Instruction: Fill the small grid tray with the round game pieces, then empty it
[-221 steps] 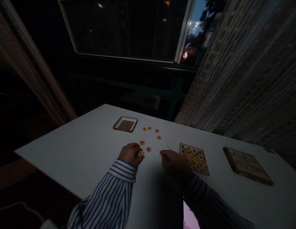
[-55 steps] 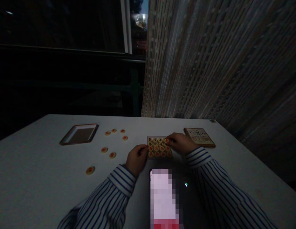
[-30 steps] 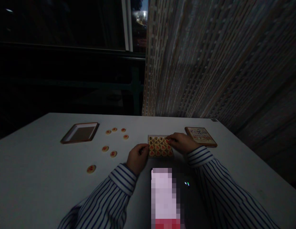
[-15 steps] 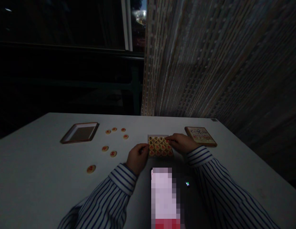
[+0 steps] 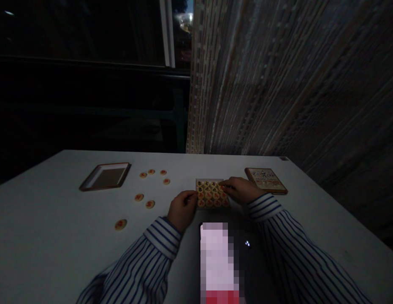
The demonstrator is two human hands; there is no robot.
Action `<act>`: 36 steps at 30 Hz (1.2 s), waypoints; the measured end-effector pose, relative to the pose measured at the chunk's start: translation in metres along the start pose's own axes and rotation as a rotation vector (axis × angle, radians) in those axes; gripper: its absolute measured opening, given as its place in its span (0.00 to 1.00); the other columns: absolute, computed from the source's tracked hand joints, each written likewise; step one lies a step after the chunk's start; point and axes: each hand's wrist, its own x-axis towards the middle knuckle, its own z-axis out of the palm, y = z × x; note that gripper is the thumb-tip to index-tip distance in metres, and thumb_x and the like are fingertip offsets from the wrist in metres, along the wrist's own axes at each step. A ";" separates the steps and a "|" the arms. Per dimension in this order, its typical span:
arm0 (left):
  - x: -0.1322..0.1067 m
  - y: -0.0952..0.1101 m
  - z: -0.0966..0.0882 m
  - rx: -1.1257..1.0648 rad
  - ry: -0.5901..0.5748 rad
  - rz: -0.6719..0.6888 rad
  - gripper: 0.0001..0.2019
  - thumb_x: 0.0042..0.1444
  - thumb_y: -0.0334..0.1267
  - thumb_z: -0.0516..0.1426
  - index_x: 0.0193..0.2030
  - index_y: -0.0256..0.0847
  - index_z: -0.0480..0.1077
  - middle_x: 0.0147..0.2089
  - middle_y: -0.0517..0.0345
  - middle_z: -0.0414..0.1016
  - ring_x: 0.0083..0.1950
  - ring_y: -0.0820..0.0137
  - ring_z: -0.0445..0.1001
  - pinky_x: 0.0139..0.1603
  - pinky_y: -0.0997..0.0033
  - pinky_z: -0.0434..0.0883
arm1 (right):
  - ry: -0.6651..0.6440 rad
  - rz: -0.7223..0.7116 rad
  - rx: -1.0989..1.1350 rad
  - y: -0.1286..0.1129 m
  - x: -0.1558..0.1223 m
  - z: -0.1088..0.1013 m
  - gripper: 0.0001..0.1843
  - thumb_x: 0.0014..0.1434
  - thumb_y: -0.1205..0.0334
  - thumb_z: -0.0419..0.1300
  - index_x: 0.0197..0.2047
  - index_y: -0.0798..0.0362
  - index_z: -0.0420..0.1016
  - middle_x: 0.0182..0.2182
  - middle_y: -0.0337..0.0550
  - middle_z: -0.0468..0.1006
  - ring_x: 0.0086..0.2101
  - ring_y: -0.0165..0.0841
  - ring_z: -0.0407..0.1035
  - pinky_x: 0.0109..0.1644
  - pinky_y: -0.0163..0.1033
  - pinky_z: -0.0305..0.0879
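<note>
A small square tray [image 5: 199, 181] packed with round wooden game discs lies on the white table [image 5: 57, 236]. My left hand [image 5: 181, 210] rests curled against the tray's left edge, fingertips touching it. Over the tray's right side, my right hand [image 5: 240, 189] pinches at a disc near the top right corner. Whether the fingers grip that disc is too dark to tell. Both arms wear blue-striped white sleeves.
Several loose discs [image 5: 148, 204] lie left of the tray, one apart [image 5: 120, 224]. An empty brown-rimmed box half [image 5: 105, 176] sits at the far left, a printed lid [image 5: 265, 180] to the right. A lit phone [image 5: 217, 261] lies before me. A woven blind [image 5: 278, 84] hangs behind.
Since 7.4 s ago the view turned right and both hands moved from the loose discs to the filled tray. Over the last second the hands barely shift.
</note>
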 end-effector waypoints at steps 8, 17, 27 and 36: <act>0.002 -0.008 0.001 0.053 -0.029 0.003 0.13 0.51 0.42 0.54 0.38 0.36 0.73 0.38 0.50 0.76 0.39 0.66 0.73 0.41 0.66 0.69 | -0.036 0.005 -0.024 0.002 0.001 0.000 0.21 0.59 0.54 0.46 0.53 0.46 0.69 0.40 0.47 0.75 0.41 0.37 0.69 0.42 0.38 0.61; 0.001 -0.010 0.002 0.055 -0.028 0.022 0.13 0.51 0.41 0.54 0.37 0.36 0.73 0.38 0.49 0.76 0.39 0.66 0.73 0.42 0.66 0.70 | -0.058 0.011 -0.028 -0.001 0.001 -0.004 0.21 0.59 0.54 0.47 0.53 0.46 0.68 0.41 0.47 0.75 0.41 0.37 0.68 0.43 0.38 0.60; 0.002 -0.009 0.001 0.066 -0.033 0.023 0.12 0.51 0.41 0.54 0.37 0.36 0.73 0.38 0.50 0.77 0.39 0.66 0.74 0.41 0.67 0.70 | -0.050 0.014 -0.036 -0.001 0.000 -0.003 0.21 0.59 0.54 0.47 0.54 0.44 0.68 0.41 0.46 0.75 0.41 0.38 0.68 0.42 0.38 0.60; 0.002 -0.011 0.002 0.074 -0.041 0.025 0.13 0.52 0.42 0.53 0.37 0.36 0.73 0.38 0.49 0.77 0.40 0.66 0.74 0.41 0.66 0.70 | -0.047 0.008 -0.039 -0.001 0.001 -0.002 0.21 0.59 0.55 0.47 0.52 0.46 0.70 0.41 0.46 0.75 0.41 0.37 0.68 0.43 0.37 0.60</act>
